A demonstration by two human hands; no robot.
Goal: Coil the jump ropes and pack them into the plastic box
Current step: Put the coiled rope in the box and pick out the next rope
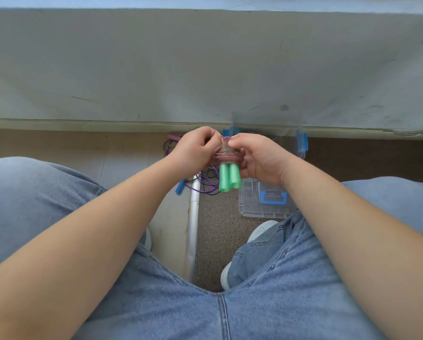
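Curled fingers (205, 136) of the left hand (193, 149) and right hand (260, 157) pinch the jump rope (227, 157), a thin, glossy pink coil, between them. Its two matte green handles (230, 179), both cylinders, hang at 6 o'clock. The clear plastic box (302, 146) sits at 3 o'clock. Its ribbed lid (254, 204) lies at 5 o'clock, and a loose purple rope (205, 186) at 7 o'clock on the floor (217, 229).

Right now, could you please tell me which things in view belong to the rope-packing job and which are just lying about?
Part of the job:
- green-handled jump rope, held by left hand and right hand
- blue-handled rope on the floor
- clear plastic box
- box lid

Just lying about:
- white pipe on the floor
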